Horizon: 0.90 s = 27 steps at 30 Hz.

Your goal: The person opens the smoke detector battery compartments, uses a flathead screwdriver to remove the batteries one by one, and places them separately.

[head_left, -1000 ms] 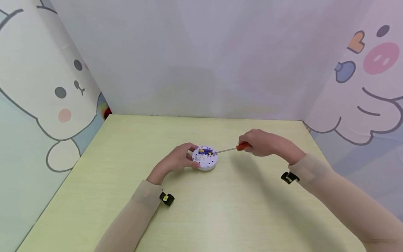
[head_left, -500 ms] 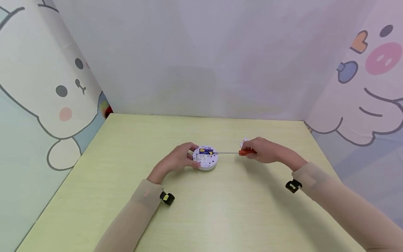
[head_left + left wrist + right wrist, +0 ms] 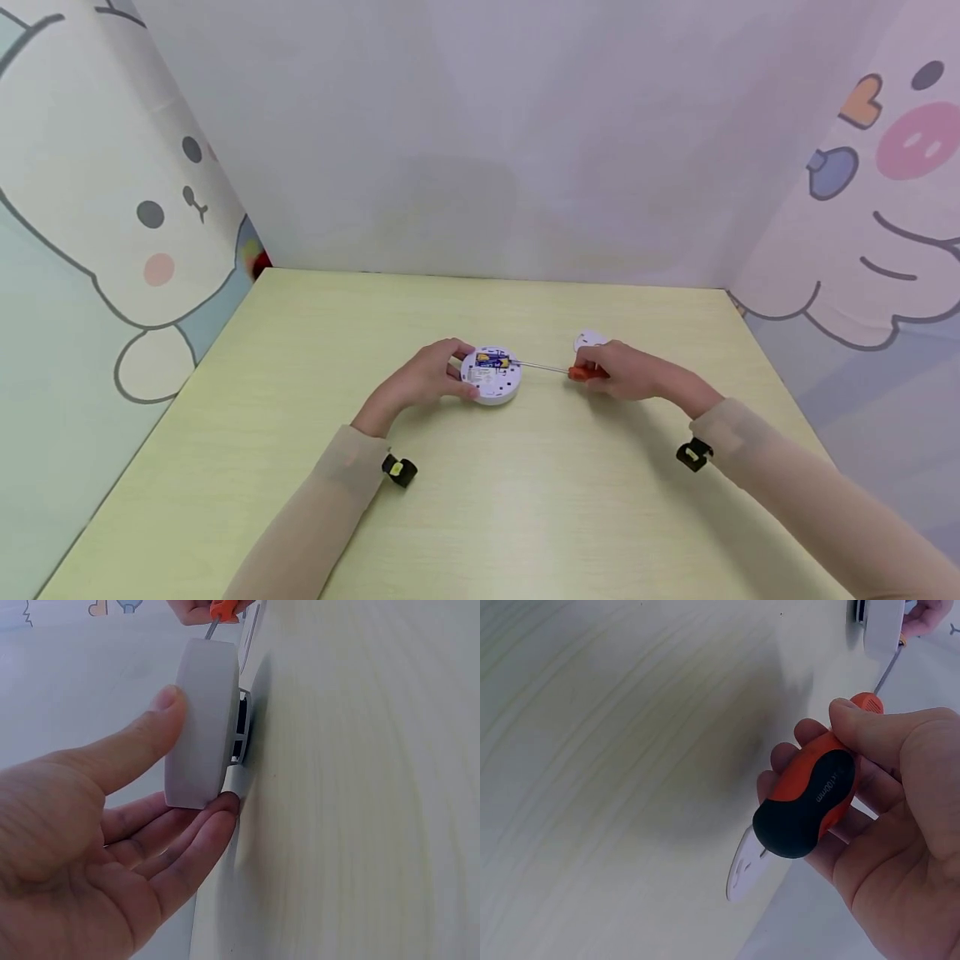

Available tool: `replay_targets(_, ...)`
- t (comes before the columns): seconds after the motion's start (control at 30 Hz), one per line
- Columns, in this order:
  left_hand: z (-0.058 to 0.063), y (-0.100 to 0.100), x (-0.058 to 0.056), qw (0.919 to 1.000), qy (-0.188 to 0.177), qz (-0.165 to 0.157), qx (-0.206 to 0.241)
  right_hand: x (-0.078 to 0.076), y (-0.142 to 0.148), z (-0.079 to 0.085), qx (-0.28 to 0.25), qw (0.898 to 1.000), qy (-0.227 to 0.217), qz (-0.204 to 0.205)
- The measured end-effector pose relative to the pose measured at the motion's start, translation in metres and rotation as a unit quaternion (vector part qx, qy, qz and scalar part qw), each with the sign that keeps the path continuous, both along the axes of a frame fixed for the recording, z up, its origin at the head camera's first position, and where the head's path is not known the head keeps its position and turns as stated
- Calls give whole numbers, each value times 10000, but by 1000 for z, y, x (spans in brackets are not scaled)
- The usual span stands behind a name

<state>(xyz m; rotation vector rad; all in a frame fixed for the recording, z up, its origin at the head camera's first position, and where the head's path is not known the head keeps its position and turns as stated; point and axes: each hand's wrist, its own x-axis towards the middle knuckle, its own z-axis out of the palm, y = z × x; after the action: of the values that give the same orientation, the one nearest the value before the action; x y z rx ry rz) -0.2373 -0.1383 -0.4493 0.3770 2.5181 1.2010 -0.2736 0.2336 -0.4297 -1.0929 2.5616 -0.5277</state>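
Note:
A round white device (image 3: 501, 388), like a smoke detector, lies face down on the table, its battery bay showing a blue and yellow battery (image 3: 492, 360). My left hand (image 3: 429, 375) grips its left rim, thumb and fingers on opposite sides. In the left wrist view, the device's side wall (image 3: 201, 724) stands between thumb and fingertips. My right hand (image 3: 632, 372) holds a screwdriver (image 3: 587, 373) by its handle, which the right wrist view shows as an orange-and-black grip (image 3: 814, 795). Its thin shaft reaches left to the battery's right end; exact tip contact is too small to tell.
A flat white round plate (image 3: 589, 338) lies just behind my right hand, partly covered by it. The pale wooden table (image 3: 517, 500) ends at a light back wall (image 3: 480, 208). Cartoon-printed side walls stand left and right. Black wrist mounts (image 3: 399, 471) sit on both sleeves.
My right hand has come toward me and lower, turning the screwdriver's slant so its handle is now nearer me than its tip. The white plate has come into view. My left hand stays put.

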Motion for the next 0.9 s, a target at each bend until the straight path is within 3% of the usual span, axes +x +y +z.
replay_targets(0.37,2,-1,1,10000,-20,-54,43,1,2,-5,-37,10000,11,-76)
replay_targets(0.9,1,-1,1,10000,5,-82,-40,3,12,4,21,9998,211,-64)
